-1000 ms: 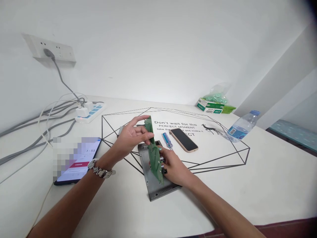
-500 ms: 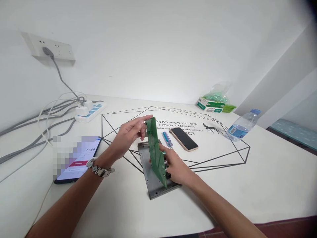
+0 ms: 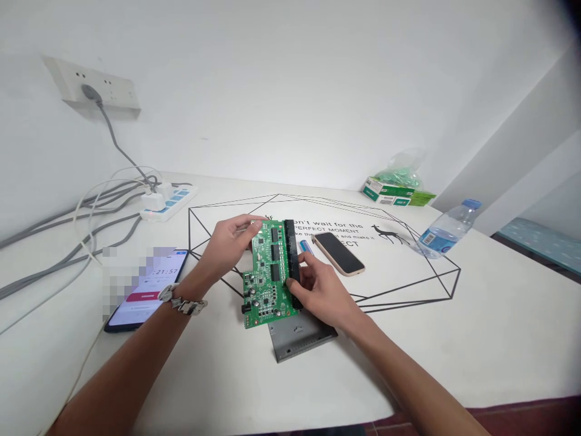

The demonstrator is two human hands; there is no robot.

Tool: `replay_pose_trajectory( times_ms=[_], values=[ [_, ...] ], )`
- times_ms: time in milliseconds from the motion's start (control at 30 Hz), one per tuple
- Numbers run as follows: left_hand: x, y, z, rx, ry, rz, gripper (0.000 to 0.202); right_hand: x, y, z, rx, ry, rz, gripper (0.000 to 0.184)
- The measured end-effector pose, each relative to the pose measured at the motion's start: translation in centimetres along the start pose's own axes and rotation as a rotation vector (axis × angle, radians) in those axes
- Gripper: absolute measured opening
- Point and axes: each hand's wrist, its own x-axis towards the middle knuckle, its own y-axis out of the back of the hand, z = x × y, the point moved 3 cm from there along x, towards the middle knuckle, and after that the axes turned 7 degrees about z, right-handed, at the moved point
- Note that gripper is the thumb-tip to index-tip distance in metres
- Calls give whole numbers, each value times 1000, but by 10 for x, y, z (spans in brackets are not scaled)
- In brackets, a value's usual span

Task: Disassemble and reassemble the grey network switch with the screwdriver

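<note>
**left hand:** left hand [image 3: 229, 245] grips the upper left edge of a green circuit board [image 3: 267, 272], held nearly flat above the table; metal-bracelet watch [image 3: 181, 304] on the wrist.
**right hand:** right hand [image 3: 322, 290] holds the board's right edge beside a black connector strip [image 3: 293, 263].
**6 o'clock from board:** grey metal case [image 3: 302, 345] on a white printed table [image 3: 476, 339].
**1 o'clock:** blue-handled screwdriver [image 3: 305, 246], partly hidden; black smartphone [image 3: 338, 254] in a tan case.
**3 o'clock:** water bottle [image 3: 447, 230], lying down.
**9 o'clock:** lit smartphone [image 3: 147, 290], partly pixelated.
**10 o'clock:** power strip [image 3: 167, 203], grey cables [image 3: 111, 227].
</note>
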Motion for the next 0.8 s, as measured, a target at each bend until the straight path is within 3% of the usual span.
replay_pose_trajectory(
  times_ms=[133, 267, 333, 433, 533, 600, 800],
  values=[
    [2, 1, -9, 70, 37, -4, 38, -1, -1, -2, -50, -36, -6, 10],
    [3, 2, -12, 35, 73, 29, 34, 0, -1, 2, 42, -66, 26, 37],
    [3, 2, -11, -27, 87, 45, 35, 1, -1, 5, 141, -100, 27, 41],
    [3, 0, -7, -69, 56, 27, 39, 0, -1, 6, 324, -173, -80, 33],
    [1, -2, -3, 67, -61, -16, 38, -4, -2, 2, 424, -158, -268, 17],
    [-1, -3, -2, 104, -107, -34, 36, -6, -3, 2, 447, -155, -357, 22],
    [-1, -4, -5, -31, -27, -12, 40, -7, -5, -2, 641, -259, -412, 23]
  ],
)
